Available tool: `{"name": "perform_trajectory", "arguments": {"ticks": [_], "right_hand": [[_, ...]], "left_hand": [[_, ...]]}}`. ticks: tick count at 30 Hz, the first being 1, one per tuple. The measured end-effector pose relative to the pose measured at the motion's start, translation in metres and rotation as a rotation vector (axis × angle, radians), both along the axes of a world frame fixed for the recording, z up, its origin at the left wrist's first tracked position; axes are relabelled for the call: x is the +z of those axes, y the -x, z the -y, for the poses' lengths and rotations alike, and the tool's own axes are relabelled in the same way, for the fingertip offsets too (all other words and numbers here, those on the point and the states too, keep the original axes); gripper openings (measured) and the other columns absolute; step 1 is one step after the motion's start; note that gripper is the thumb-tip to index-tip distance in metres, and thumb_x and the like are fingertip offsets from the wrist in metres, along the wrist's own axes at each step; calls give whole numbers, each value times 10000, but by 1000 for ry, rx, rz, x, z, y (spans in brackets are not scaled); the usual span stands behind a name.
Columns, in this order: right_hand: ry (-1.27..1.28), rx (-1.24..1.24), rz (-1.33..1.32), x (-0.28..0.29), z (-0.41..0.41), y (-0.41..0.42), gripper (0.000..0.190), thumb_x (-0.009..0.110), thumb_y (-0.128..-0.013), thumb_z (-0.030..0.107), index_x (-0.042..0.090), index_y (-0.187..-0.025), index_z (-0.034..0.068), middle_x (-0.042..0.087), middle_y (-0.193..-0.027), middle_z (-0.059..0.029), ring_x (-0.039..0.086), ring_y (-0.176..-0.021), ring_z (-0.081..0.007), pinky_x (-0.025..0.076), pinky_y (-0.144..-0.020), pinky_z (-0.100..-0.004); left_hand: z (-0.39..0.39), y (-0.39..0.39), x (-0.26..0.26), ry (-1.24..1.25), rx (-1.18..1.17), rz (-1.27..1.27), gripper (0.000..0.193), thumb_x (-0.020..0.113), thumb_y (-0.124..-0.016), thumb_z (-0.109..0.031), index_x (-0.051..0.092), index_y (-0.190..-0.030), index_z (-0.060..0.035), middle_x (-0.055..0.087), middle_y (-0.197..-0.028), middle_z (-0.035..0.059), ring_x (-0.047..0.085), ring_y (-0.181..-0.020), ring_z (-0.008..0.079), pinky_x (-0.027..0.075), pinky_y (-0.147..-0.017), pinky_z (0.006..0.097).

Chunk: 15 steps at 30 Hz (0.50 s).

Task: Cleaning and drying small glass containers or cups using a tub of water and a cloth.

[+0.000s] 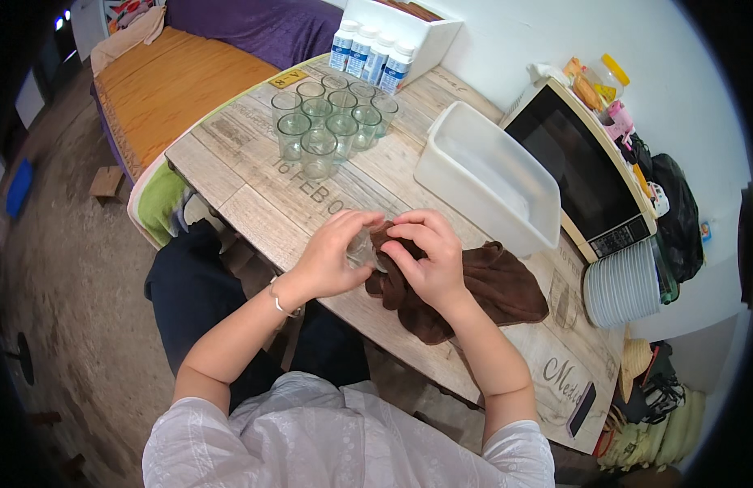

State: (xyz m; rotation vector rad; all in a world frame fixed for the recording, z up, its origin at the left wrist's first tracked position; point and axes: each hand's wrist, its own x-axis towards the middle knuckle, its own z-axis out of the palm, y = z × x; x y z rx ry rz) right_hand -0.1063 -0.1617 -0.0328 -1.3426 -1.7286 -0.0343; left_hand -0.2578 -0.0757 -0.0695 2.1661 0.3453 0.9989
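Observation:
Near the table's front edge, my left hand (335, 253) holds a clear drinking glass (359, 249) tilted on its side. My right hand (428, 256) grips a brown cloth (501, 290) at the mouth of this glass, where the fingers and fabric hide part of the rim. The rest of the cloth lies bunched on the table below and right of the hands. Several clear glasses (318, 149) stand upright in a close group farther back on the wood-patterned table (242, 177).
A white plastic tub (492, 177) stands behind my hands, beside a microwave oven (578, 165). White bottles (395, 68) stand before a white box (422, 46) at the back. A stack of plates (623, 287) and a phone (581, 410) are at the right.

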Motion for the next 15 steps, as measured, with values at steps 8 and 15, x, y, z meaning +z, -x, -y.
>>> {"name": "perform_trajectory", "arguments": {"ticks": [8,15], "right_hand": [[-170,66,383,8,0,-1,222,687,-577,98,621,-786,67,582,-841,-36,552,-749,-221,433,-644,-344],[-175,-30,402,3,2,-1,207,673,-549,104,615,-746,77,567,-752,-10,537,-709,-207,409,-608,-332]], "left_hand": [[-3,0,-5,-52,-52,22,509,649,-546,-1,551,-1044,-25,570,-1010,120,530,-943,308,437,-820,376],[-2,-1,-7,-227,-1,62,523,663,-542,5,562,-1053,-35,580,-1004,116,541,-962,302,439,-819,375]]}}
